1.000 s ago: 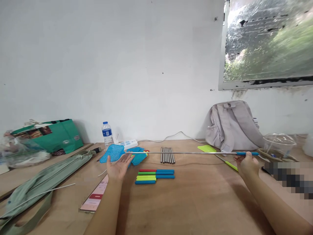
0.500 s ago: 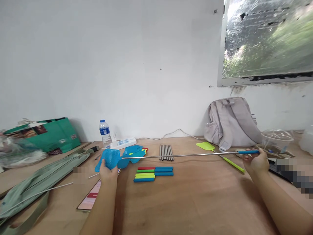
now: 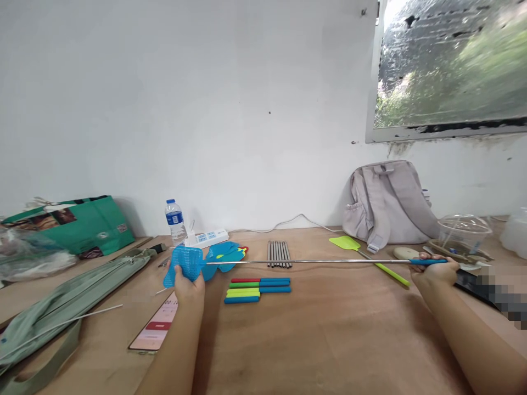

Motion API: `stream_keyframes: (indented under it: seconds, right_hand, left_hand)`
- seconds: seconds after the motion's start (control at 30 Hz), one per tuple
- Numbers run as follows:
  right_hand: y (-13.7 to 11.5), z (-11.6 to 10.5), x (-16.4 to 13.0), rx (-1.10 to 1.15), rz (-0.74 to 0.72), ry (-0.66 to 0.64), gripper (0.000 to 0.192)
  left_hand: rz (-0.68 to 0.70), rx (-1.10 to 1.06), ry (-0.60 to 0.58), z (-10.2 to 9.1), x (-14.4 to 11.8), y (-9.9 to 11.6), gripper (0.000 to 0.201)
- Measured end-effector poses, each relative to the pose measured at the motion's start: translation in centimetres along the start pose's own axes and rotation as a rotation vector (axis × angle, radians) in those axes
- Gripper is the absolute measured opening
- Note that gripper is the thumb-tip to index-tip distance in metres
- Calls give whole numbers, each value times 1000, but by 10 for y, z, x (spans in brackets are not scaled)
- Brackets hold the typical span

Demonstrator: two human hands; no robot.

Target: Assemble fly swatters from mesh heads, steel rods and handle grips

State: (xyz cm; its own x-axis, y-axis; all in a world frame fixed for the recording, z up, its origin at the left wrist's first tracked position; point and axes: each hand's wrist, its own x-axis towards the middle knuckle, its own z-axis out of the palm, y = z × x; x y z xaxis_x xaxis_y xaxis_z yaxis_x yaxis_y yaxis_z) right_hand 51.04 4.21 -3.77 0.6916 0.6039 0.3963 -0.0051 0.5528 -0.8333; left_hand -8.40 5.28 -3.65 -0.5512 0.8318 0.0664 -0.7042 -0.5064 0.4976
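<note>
Blue mesh-headed fly swatter on a long steel rod [image 3: 307, 262] is held level above the wooden bench [image 3: 329, 329], long axis left-right. Left hand [image 3: 187, 282] is clamped on the head, right hand [image 3: 434, 271] closed round the blue handle end. Coloured handle sleeves [image 3: 257, 289] lie beneath, nearer the left; white wall behind.

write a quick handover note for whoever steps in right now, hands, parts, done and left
Left hand: shut on the blue swatter head.
Right hand: shut on the blue grip of the same swatter; its steel rod is stretched out level above the table.
Done: one green swatter lies assembled near the backpack.
Left: spare steel rods, coloured grips and more blue heads lie loose.
</note>
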Motion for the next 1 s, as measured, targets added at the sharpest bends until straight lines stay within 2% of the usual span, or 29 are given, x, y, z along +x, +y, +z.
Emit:
stream_keyframes:
  seconds: [0.1,0.17,0.4,0.5,0.57,0.63,0.77,0.9,1.0]
  right_hand:
    - [-3,2,-1,49,41,-14,26]
    - [-5,5,-4,88,71,-26,26]
    - [-11,34,-29,280,141,-65,17]
    - [-14,54,-48,385,241,-124,14]
    - [-16,67,-63,498,357,-200,15]
    - [-16,78,-77,613,391,-241,19]
    - [-17,84,-92,758,450,-270,20]
    - [-20,83,-95,790,518,-221,21]
    - [-22,84,-97,801,521,-221,22]
  left_hand:
    - [127,-54,78,5,-5,-4,30]
    - [146,-59,83,10,-11,-9,29]
    - [125,-65,129,31,-33,-35,33]
    - [87,-72,129,39,-44,-52,35]
    - [52,-73,114,44,-52,-63,36]
    - [21,-86,108,49,-60,-70,35]
    - [-32,-121,137,61,-74,-67,32]
    - [-31,-145,224,73,-86,-59,28]
    - [-36,-127,231,77,-89,-58,28]
